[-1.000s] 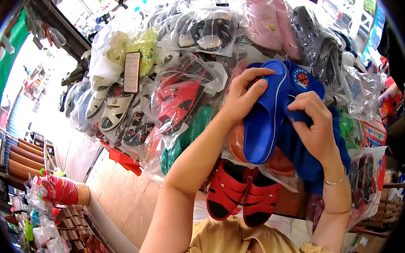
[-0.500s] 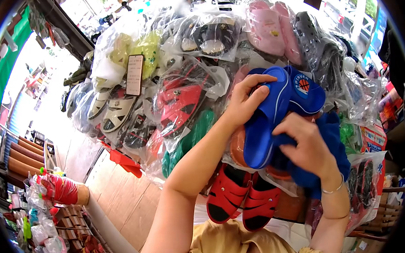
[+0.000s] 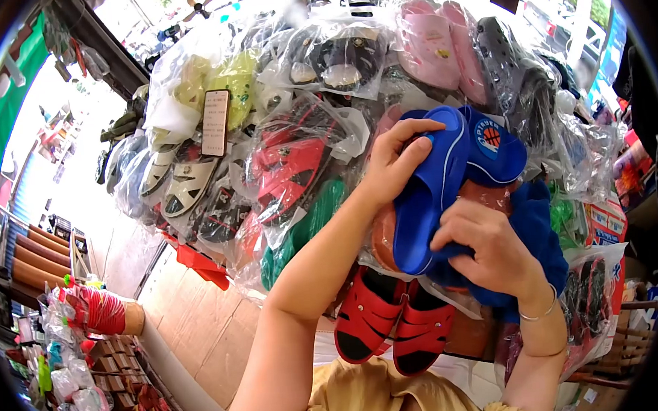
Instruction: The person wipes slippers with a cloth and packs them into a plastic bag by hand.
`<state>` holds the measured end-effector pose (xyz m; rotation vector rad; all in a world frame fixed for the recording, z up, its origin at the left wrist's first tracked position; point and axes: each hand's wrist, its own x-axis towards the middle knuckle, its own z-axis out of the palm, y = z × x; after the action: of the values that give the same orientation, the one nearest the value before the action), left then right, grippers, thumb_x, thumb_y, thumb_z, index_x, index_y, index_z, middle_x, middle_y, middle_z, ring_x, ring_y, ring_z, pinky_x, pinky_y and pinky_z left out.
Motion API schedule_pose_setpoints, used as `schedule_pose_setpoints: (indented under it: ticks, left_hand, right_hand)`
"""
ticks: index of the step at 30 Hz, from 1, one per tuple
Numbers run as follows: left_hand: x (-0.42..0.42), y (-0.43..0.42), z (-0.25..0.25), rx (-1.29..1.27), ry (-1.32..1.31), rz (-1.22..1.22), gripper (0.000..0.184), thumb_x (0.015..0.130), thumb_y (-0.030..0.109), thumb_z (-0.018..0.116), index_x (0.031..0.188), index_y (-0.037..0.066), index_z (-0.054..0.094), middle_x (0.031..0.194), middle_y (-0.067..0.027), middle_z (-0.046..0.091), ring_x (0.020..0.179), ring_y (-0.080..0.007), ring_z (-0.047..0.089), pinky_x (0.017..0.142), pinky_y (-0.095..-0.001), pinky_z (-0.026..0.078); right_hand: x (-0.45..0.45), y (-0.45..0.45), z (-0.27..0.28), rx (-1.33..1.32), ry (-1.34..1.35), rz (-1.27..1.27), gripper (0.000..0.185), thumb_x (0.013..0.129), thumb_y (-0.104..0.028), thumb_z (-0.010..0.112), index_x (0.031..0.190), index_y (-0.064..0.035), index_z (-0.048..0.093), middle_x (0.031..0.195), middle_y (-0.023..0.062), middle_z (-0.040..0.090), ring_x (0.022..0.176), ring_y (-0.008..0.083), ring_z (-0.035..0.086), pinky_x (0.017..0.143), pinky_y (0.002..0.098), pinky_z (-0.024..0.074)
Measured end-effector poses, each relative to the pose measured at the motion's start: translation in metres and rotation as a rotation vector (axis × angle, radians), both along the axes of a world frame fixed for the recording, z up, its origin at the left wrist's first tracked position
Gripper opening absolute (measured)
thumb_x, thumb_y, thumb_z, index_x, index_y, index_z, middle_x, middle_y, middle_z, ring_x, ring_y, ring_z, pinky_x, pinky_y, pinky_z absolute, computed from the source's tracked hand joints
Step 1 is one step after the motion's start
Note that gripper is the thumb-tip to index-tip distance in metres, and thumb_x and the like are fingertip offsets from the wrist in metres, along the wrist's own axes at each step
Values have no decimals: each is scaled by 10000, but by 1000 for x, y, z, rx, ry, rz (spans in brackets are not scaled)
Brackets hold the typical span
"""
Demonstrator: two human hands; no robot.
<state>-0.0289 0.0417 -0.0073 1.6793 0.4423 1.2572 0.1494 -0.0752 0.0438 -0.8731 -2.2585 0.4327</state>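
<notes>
My left hand (image 3: 400, 160) grips the upper end of a blue slipper (image 3: 423, 207), thumb on the near face, with the sole side slanting down. Against its right side rests a second blue slipper (image 3: 496, 148) with a round basketball badge. My right hand (image 3: 488, 247) is curled round part of a dark blue cloth (image 3: 535, 227), close to the slipper's lower end. A bracelet is on the right wrist. Below the slippers, a pair of red and black sandals (image 3: 367, 315) sits near my body.
Plastic-wrapped footwear (image 3: 288, 159) is heaped in front of me. A phone (image 3: 215, 123) leans on the heap at the left. A red string spool (image 3: 103, 310) stands at the lower left, and a pink pair (image 3: 431, 47) lies at the back.
My right hand has moved down and left with the cloth, from beside the badge to the slipper's lower part. The slipper in my left hand has shifted slightly down.
</notes>
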Motion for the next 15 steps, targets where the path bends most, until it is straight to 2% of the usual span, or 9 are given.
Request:
schedule_pose_setpoints:
  ticks: [2,3,6,8,10,12,14,15]
  left_hand:
    - [1,-2,2,-45,3,0,364,935,220,539,1204,-22,582,1104,-72,626,997,-108,572,894,-256,444]
    - [2,-1,1,-44,5,-1,364,935,220,539,1204,-22,582,1104,-72,626,997,-108,572,894,-256,444]
    - [3,0,-4,-58,-7,0,351,928,208,531,1181,-25,598,1101,-76,630,994,-109,572,893,-256,444]
    - [3,-1,-1,-44,0,21,351,924,215,527,1167,-25,607,1089,-76,635,984,-107,575,884,-254,447]
    - [2,-1,0,-35,-12,16,357,926,227,530,1167,-25,607,1084,-75,636,977,-106,576,880,-252,448]
    - [0,-2,1,-30,-19,10,363,927,239,532,1166,-24,607,1080,-74,637,969,-104,577,875,-250,448]
    - [0,-1,4,-20,4,25,372,926,248,533,1168,-25,606,1076,-72,639,955,-101,577,866,-245,447]
    - [0,-3,5,-84,-1,9,313,925,175,554,1176,-4,602,1054,-52,614,986,-90,528,875,-237,410]
  right_hand:
    - [8,-1,5,-325,37,279,285,593,58,648,856,-44,613,862,102,591,853,307,607,750,374,491]
    - [5,-1,4,-250,128,214,281,579,61,658,839,-35,614,836,96,599,852,292,613,749,371,492]
    - [11,8,5,101,233,-197,248,621,69,623,849,-29,612,847,101,598,840,288,605,751,366,493]
    - [10,11,-1,120,258,-293,262,616,67,612,861,-25,605,862,111,593,846,301,603,745,370,493]
    - [1,6,-4,-28,51,-67,253,636,59,623,873,-28,602,875,117,590,855,312,602,738,374,492]
    - [-1,2,-4,-27,52,22,247,639,52,639,869,-33,606,871,118,592,849,320,605,733,372,495]
    - [1,-2,2,-207,39,252,263,620,54,649,865,-34,612,861,115,595,829,317,609,729,369,497]
    - [2,-2,0,-194,76,226,279,596,60,649,856,-34,618,853,105,602,819,315,613,722,362,500]
